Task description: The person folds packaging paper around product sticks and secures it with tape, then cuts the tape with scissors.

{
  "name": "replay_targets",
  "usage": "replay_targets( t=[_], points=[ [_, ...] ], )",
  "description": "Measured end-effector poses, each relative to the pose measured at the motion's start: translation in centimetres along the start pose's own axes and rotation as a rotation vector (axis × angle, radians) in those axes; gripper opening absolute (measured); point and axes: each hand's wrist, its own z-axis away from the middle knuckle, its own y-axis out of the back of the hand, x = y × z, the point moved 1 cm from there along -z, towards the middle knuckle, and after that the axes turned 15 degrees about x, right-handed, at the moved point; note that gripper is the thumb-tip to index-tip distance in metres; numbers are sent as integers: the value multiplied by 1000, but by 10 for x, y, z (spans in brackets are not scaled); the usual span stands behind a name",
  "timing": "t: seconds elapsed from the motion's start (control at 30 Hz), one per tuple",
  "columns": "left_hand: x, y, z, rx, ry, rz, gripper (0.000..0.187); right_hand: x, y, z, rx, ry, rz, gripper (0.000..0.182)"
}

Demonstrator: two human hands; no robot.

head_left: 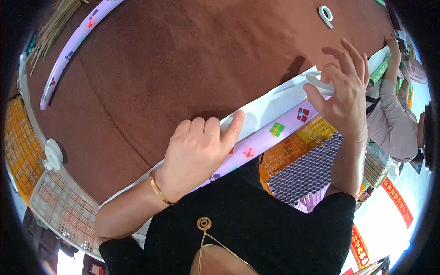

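My left hand [197, 146], with a gold bracelet at its wrist, is closed over a roll of purple wrapping paper [261, 143] printed with gift boxes. Its thumb lies along a white paper strip [270, 107] on the roll's far side. The roll rests slantwise along the table's near edge. At the roll's right end, my right hand [344, 94] pinches a white roll of tape [316, 80] between thumb and index finger, the other fingers raised. My palm and fingers partly hide the tape.
Another purple paper roll [68, 52] lies on the brown table [151, 64] at upper left. A tape roll [325, 16] is at upper right, and white spools [53, 155] sit at the left edge. Crates [284, 158] and stacked tubes [305, 167] stand below. A co-worker [394, 123] is at right.
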Motion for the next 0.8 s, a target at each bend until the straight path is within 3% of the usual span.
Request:
replay_targets(
  t=[0.33,0.8],
  points=[
    [0,-9,-4,90,-65,-8,38,0,-4,-1,31,43,6,32],
    [3,-8,-25,62,-80,33,50,-3,-6,-2,20,-2,-21,26]
  ],
)
